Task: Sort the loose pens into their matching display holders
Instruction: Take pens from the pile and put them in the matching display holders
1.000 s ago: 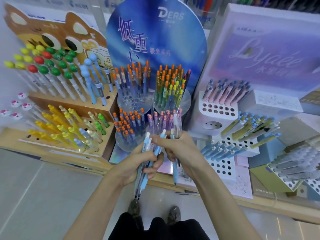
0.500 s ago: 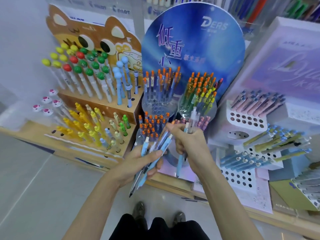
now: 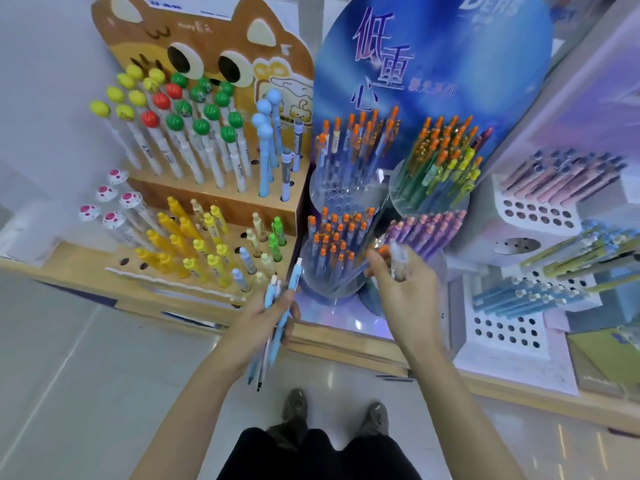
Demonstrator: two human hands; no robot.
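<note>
My left hand grips a bundle of light blue pens, tips pointing down toward the floor. My right hand pinches one pen with an orange cap at the rim of the clear round holder of orange-capped pens. A clear-capped pen also sticks up from that hand. Behind the hands stand the blue round display, a holder of purple pens, and two upper clear holders.
A wooden cat-faced stand on the left holds ball-topped and yellow pens. White perforated racks with pink, blue and green pens fill the right. The shelf edge runs below the displays; my shoes stand on the pale floor.
The view has moved closer to the displays. My hands have separated: the right one reached up to the orange-capped holder, the left one dropped back with the blue pens.
</note>
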